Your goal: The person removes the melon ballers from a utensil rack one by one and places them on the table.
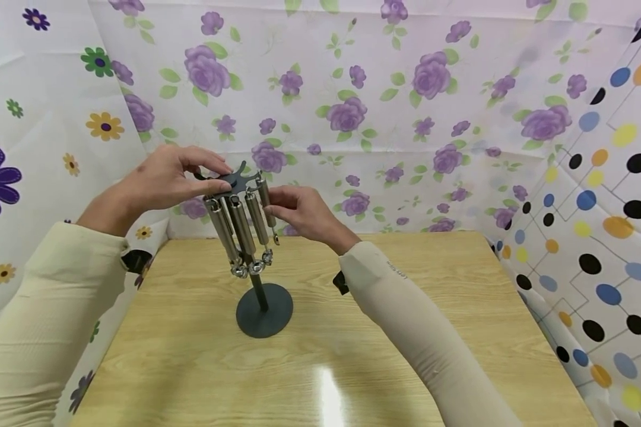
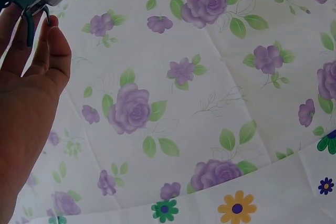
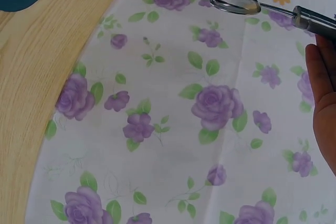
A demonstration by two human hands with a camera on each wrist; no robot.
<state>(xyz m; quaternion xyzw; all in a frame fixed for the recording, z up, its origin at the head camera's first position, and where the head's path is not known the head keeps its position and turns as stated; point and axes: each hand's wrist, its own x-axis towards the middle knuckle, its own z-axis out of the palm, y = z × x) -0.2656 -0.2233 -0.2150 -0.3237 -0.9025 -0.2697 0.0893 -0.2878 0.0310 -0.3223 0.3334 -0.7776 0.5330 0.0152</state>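
Observation:
A dark grey utensil stand stands left of the table's middle, its hooked top (image 1: 239, 181) above a post (image 1: 259, 290) and round base (image 1: 265, 323). Several steel-handled utensils (image 1: 239, 222) hang from the hooks. My left hand (image 1: 162, 178) grips the hooked top, thumb at its near edge; the left wrist view shows fingers around a dark hook (image 2: 30, 27). On the stand's right side, my right hand (image 1: 307, 214) pinches one utensil's steel handle (image 1: 263, 198). In the right wrist view, that utensil's thin shaft ends in a shiny oval head (image 3: 235, 2).
The wooden table (image 1: 406, 332) extends in front and to the right of the stand. A rose-patterned cloth (image 1: 384, 118) hangs close behind, with a flower-patterned sheet (image 1: 37, 118) at left and a dotted sheet (image 1: 598, 237) at right.

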